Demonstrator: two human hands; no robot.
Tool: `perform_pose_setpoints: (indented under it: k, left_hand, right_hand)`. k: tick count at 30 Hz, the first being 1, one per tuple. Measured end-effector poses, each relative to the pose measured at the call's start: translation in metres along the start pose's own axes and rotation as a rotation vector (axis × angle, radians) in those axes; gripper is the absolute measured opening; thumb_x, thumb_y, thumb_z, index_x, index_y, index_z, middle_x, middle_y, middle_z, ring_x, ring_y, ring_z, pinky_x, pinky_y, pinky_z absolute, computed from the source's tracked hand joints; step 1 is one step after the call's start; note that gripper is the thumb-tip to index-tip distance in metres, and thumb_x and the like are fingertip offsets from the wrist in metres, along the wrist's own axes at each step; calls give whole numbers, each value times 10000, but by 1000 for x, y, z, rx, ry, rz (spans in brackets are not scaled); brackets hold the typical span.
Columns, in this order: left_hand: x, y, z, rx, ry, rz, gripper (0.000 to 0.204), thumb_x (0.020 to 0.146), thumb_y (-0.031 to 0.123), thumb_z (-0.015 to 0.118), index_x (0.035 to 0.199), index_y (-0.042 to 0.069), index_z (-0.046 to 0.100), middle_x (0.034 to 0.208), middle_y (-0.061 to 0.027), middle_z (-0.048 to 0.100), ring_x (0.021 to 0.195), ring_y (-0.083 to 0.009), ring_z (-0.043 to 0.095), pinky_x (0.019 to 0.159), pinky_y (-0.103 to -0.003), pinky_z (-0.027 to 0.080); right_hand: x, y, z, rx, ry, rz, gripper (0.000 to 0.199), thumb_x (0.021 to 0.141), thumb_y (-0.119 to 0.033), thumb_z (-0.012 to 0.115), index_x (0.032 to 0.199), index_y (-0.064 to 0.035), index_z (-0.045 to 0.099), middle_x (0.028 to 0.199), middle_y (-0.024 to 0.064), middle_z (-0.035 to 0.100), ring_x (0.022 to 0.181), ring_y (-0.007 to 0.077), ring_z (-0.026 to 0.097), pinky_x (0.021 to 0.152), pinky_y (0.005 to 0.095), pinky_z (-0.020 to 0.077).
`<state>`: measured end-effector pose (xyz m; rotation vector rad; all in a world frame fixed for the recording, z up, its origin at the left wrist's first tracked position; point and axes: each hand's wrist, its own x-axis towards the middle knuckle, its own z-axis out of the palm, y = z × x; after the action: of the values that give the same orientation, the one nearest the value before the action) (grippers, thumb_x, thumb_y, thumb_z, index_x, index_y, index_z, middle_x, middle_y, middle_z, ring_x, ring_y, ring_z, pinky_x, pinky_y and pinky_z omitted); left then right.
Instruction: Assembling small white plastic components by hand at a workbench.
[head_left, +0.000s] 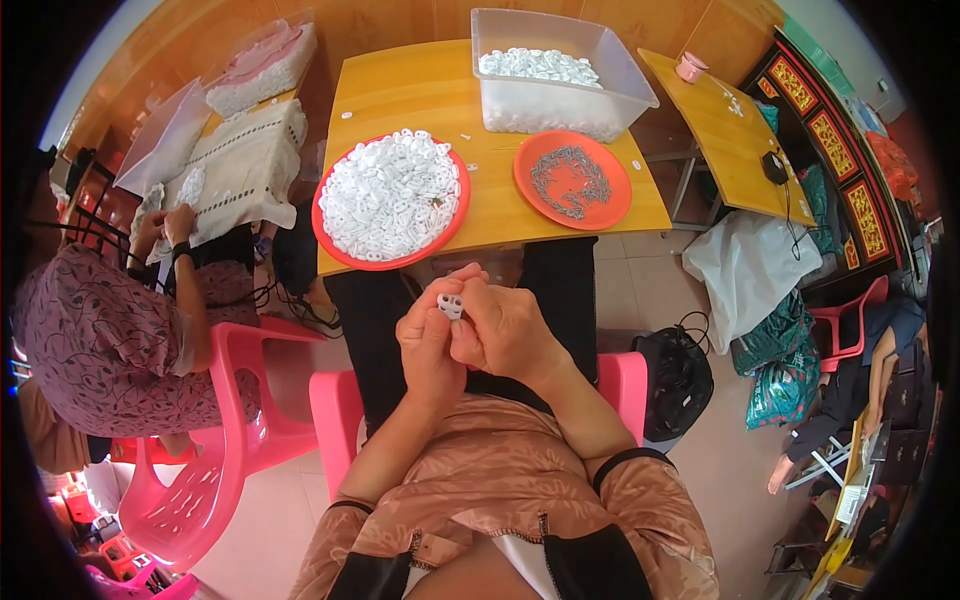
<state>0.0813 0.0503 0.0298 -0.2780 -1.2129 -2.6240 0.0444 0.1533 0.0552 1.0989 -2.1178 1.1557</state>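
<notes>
In front of my body, just off the table's near edge, both hands meet around a small white plastic piece with holes [451,302]. My left hand [428,345] pinches it from one side with the thumb. From the other side, the fingers of my right hand [508,325] close in and touch it; whether a smaller part is between them is hidden. Beyond my hands, a red round tray [466,205] is heaped with similar white pieces [390,195]. To its right an orange-red plate [570,208] carries a ring of small grey metal pieces [541,180], too small to name.
A clear plastic bin [640,98] of white pieces stands at the table's [400,90] back. Left, a person [130,340] on a pink chair [235,400] works at a cloth-covered table. A black bag [675,380] and white sack [745,270] lie right, near another table [720,120].
</notes>
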Motion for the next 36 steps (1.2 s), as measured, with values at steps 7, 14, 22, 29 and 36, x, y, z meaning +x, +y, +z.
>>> perform_pose_setpoints:
  k: [7,14,22,29,36]
  left_hand:
    - [-4,2,13,-56,132,-42,374,945,299,455,1098,-34,529,1213,-165,518,1114,-232,502,967,-337,384]
    - [-6,2,14,-1,178,-18,333,957,259,437,1075,-34,540,1179,-158,539,1066,-201,516,925,-304,402]
    - [-1,-3,10,1,229,-9,340,961,259,433,1086,-40,539,1139,-150,561,1018,-184,541,886,-286,424]
    - [3,0,-1,83,164,-2,389,956,306,432,1144,-24,515,1131,-119,569,1025,-189,555,885,-286,440]
    - [14,-1,-6,225,55,9,283,937,178,479,1118,-27,551,1120,-101,579,983,-147,543,878,-253,411]
  right_hand:
    - [-1,0,6,-19,24,21,182,758,-125,590,770,-33,433,531,94,504,470,261,555,414,353,435]
    - [-5,2,10,-7,20,42,182,759,-124,591,771,-29,435,524,102,508,463,267,553,416,363,435]
    - [-9,6,20,31,1,83,181,792,-125,569,884,-4,470,558,120,535,497,287,565,435,376,438]
    - [-1,-7,14,337,22,310,139,901,-135,479,910,0,511,573,171,516,545,350,553,480,403,427]
    - [6,-8,-3,669,20,585,238,939,-181,468,825,6,562,543,53,508,466,111,475,442,250,343]
